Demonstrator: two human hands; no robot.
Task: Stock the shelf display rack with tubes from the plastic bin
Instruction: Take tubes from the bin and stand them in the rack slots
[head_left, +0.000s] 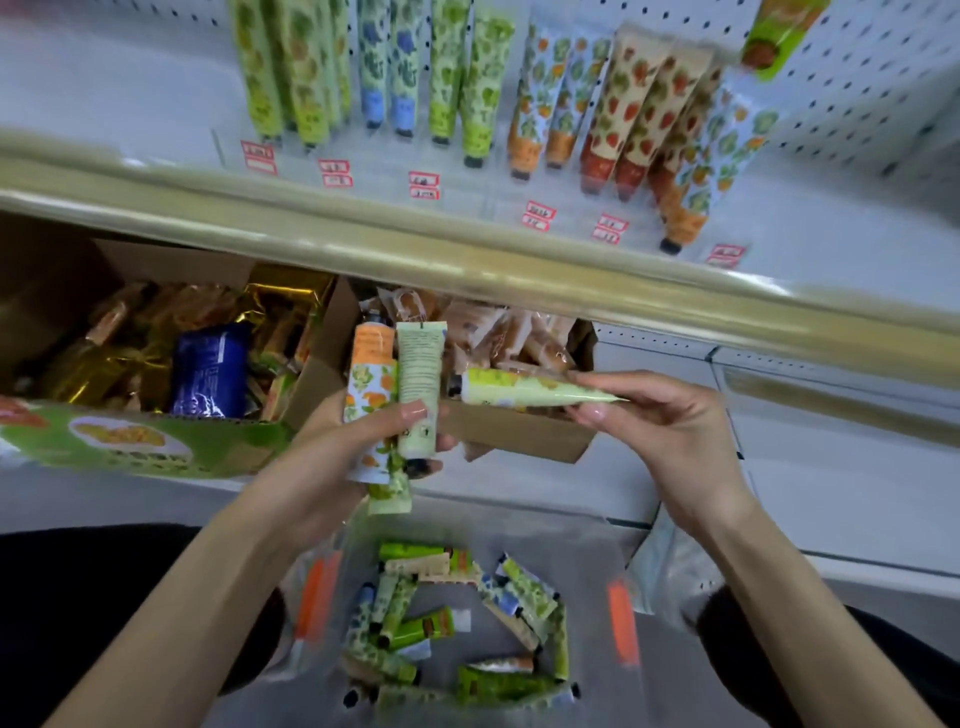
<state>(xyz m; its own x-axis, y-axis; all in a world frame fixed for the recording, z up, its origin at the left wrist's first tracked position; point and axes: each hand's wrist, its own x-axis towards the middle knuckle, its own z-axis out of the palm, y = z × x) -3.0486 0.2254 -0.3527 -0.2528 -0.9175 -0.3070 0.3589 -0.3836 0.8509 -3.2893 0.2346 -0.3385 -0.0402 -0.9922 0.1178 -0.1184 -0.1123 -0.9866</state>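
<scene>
Your left hand (358, 441) is curled round a small bundle of tubes held roughly upright over the plastic bin (589, 566): an orange-printed tube (370, 371) with its cap up, a pale green tube (418, 379) beside it with its crimped end up, and the leafy end of a third tube (390, 496) poking out below your palm. Your right hand (670, 431) pinches the crimped end of a light green tube (519, 389), which lies level with its cap pointing toward the bundle, close to it but not touching. The clear bin, with orange latches (622, 623) on both sides, sits below your forearms and holds a jumble of loose tubes (410, 613). Above, behind the gold shelf rail (467, 260), the display rack (395, 156) holds rows of standing tubes (478, 88), cap down, with red price tags (423, 186) in front. Under the rail, two open cardboard boxes (322, 374) hold wrapped packets.
</scene>
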